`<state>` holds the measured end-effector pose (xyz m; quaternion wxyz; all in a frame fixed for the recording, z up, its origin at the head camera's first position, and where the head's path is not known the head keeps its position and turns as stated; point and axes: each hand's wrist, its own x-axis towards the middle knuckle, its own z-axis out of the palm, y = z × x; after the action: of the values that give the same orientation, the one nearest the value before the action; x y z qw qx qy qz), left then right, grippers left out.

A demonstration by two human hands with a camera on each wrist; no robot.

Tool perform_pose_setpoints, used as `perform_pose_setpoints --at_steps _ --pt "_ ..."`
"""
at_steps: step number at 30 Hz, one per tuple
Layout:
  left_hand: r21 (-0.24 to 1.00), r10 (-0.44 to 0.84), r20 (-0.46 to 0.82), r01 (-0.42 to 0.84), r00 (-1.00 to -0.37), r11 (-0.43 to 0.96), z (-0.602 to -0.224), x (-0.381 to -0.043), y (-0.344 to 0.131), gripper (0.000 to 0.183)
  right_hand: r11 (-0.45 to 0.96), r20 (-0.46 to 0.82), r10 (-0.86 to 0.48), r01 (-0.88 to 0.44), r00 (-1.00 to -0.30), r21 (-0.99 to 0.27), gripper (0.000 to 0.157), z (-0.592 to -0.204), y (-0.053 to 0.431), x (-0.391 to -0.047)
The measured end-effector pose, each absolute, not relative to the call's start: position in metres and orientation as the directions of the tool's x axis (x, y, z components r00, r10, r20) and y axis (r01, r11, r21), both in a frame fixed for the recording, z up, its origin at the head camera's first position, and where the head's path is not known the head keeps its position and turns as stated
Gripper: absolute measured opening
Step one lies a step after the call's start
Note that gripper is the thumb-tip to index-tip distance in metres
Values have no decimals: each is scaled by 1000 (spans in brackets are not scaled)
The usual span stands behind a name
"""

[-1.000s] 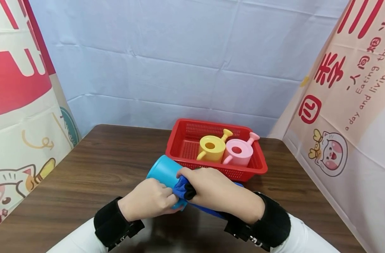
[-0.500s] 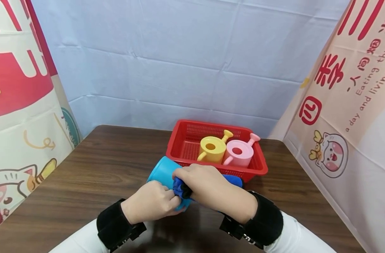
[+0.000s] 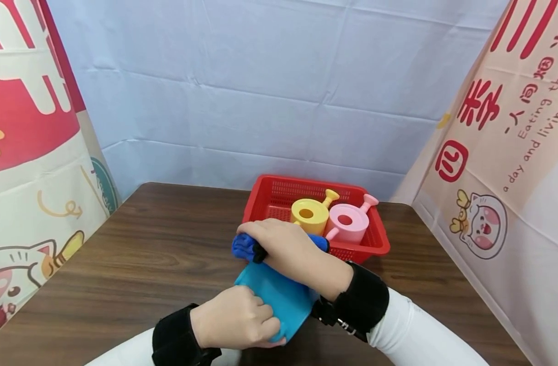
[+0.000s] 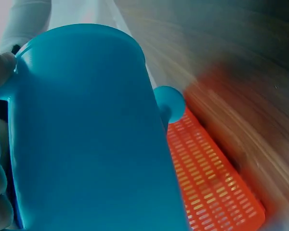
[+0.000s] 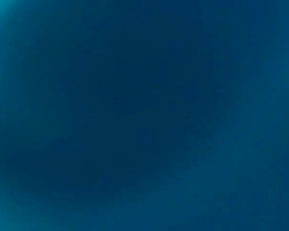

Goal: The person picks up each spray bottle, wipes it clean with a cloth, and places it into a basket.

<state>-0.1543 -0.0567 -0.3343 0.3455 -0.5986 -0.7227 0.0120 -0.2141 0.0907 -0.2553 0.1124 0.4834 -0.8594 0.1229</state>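
My left hand (image 3: 239,317) grips the handle of a blue watering can (image 3: 279,295), which is tilted over the front of the table. In the left wrist view the can's smooth body (image 4: 91,134) fills the middle, and its round sprinkler head (image 4: 169,103) pokes out behind it. A bunched blue cloth with black edging (image 3: 245,246) is held in my right hand (image 3: 290,249), at the can's far end. Only blurred dark blue shows in the right wrist view.
A red perforated basket (image 3: 379,239) stands behind the hands. Inside it are a yellow watering can (image 3: 310,216) and a pink watering can (image 3: 349,223), side by side. Printed cloth hangs at the left and right of the brown table (image 3: 169,229).
The left hand has brought the blue can nearer the body and turned it. With the cloth, the right hand has moved up and left, now overlapping the basket's front.
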Motion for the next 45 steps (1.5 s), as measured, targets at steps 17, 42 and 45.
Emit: perform_pose_setpoints --at_steps 17,42,45 --pt "-387 831 548 854 -91 348 -328 -162 -81 39 451 142 -850 -840 -507 -301 50 -255 128 -212" --pt "-399 847 523 849 -100 346 -333 -160 -72 38 362 211 -890 -908 -404 -210 46 -264 121 -215" --pt "-387 851 515 859 -100 335 -334 -157 -67 37 362 248 -879 -908 -408 -211 46 -267 117 -218"
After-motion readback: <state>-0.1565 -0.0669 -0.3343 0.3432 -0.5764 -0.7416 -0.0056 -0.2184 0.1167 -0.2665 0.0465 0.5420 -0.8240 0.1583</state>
